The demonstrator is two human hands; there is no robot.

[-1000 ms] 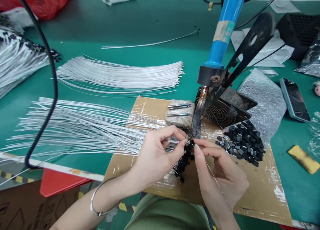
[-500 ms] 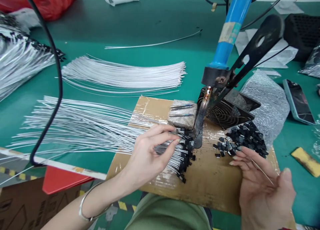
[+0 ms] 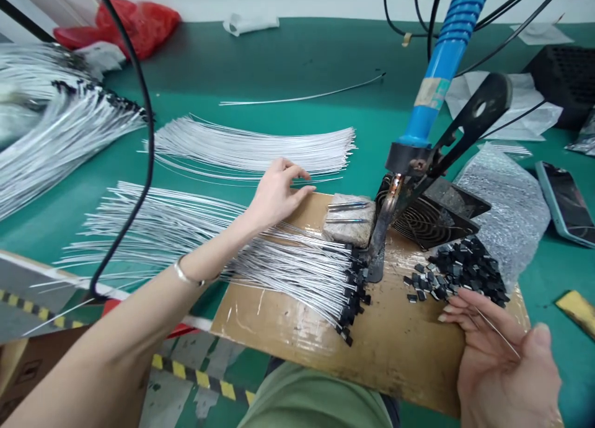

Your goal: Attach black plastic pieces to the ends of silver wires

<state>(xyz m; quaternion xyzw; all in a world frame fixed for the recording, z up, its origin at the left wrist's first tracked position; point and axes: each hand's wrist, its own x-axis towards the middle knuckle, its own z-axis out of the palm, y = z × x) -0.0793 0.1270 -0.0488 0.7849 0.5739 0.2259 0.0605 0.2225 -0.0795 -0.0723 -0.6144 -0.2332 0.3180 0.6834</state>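
My left hand (image 3: 283, 192) is over the near edge of a bundle of loose white wires (image 3: 255, 149), its fingers apart and nothing visible between them. Below it, white wires with black connector ends (image 3: 356, 292) lie across a brown board (image 3: 400, 347). My right hand (image 3: 504, 353), palm up at the right edge of the board, has a thin wire (image 3: 497, 333) lying across its curled fingers. Its fingertips are beside a pile of small black connectors (image 3: 469, 267). A soldering iron with a blue handle (image 3: 430, 100) stands clamped, its tip end low over the board.
A stone block (image 3: 348, 223) with metal tips and a black fan (image 3: 427, 217) sit around the iron. Bubble wrap (image 3: 506, 199), a phone (image 3: 564, 202) and a yellow sponge (image 3: 576, 310) are at right. A black cable (image 3: 149, 137) hangs at left, before finished wire bundles (image 3: 69, 131).
My left hand has moved up and away from the black connector ends to the loose wire bundle. My right hand still has the thin wire. The view has shifted slightly.
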